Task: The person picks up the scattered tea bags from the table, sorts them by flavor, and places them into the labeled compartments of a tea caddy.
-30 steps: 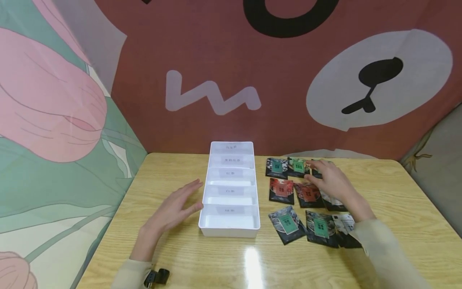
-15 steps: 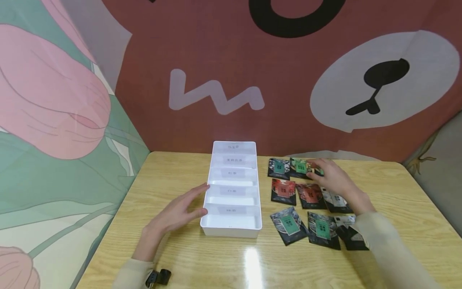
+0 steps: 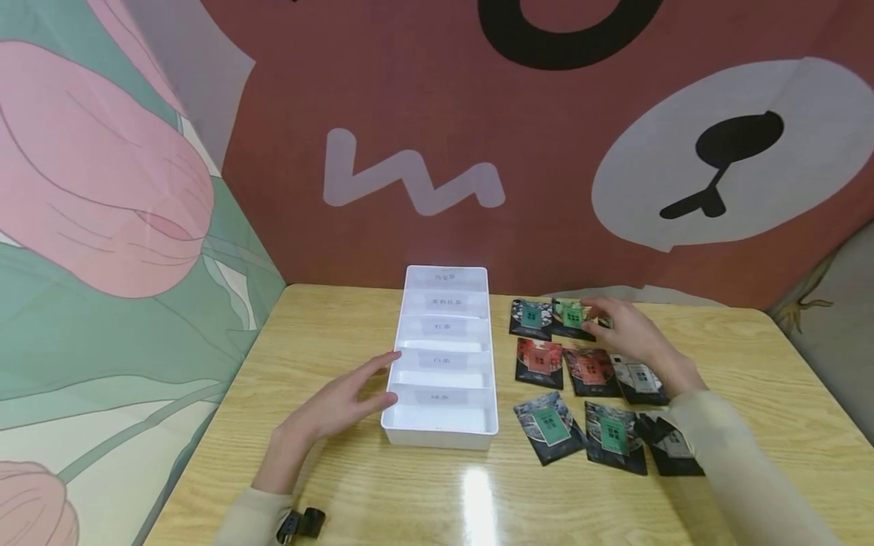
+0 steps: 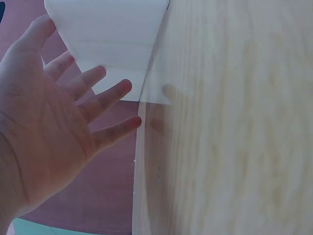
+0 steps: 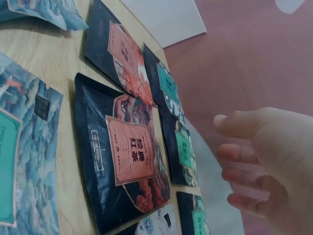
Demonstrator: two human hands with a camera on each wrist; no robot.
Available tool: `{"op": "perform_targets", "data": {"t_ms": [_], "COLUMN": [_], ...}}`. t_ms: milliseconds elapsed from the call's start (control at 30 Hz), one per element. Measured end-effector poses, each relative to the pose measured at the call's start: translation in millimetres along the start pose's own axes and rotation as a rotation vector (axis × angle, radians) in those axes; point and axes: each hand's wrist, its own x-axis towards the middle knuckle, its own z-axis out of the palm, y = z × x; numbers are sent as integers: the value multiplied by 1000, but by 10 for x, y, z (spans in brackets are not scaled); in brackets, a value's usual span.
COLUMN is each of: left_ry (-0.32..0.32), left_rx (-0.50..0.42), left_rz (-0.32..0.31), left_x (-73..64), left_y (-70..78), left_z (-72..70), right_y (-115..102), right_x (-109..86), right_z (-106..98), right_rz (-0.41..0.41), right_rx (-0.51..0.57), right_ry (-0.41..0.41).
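My left hand (image 3: 334, 406) is beside the white divided box (image 3: 437, 438), fingers spread and nothing gripped; its fingertips are at the box's left rim. In the left wrist view the palm and straight fingers show against the box's wall (image 4: 112, 29). My right hand (image 3: 631, 334) hovers at the back row of tea packets, thumb and fingers loosely bent and apart. Closest to its fingertips lies a green-labelled tea packet (image 3: 572, 317). Another green-labelled packet (image 5: 198, 215) shows in the right wrist view; the hand hides it in the head view.
Red-labelled tea packets (image 3: 539, 362) and a white-labelled one (image 3: 640, 378) form the middle row. Green-labelled packets (image 3: 614, 436) lie in front. A printed cloth wall (image 3: 410, 98) stands behind the wooden table (image 3: 382, 500). A black device (image 3: 303, 523) is at my left cuff.
My left hand has moved right to the box's rim. My right hand has shifted slightly over the back-row packets and now covers the rightmost one. The head view has turned a little left.
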Motion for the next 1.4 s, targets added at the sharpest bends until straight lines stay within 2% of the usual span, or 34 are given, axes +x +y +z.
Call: {"op": "perform_targets", "data": {"t_ms": [133, 533, 833, 1167, 1400], "left_ry": [-14, -27, -42, -57, -67], "left_rx": [-34, -81, -163, -209, -233], "left_rz": [-27, -44, -8, -18, -6], "left_x": [-2, -6, -14, -19, -14], "left_y": [-8, -12, -9, 20, 26], "left_z": [16, 23, 25, 30, 27], "right_y": [33, 140, 197, 355, 439], "right_x": [28, 141, 268, 433, 490], "right_z": [-6, -27, -52, 46, 95], "right_rz": [-1, -21, -46, 0, 31], "right_rx": [6, 11, 39, 63, 63], "right_ry": [0, -15, -37, -95, -100]}}
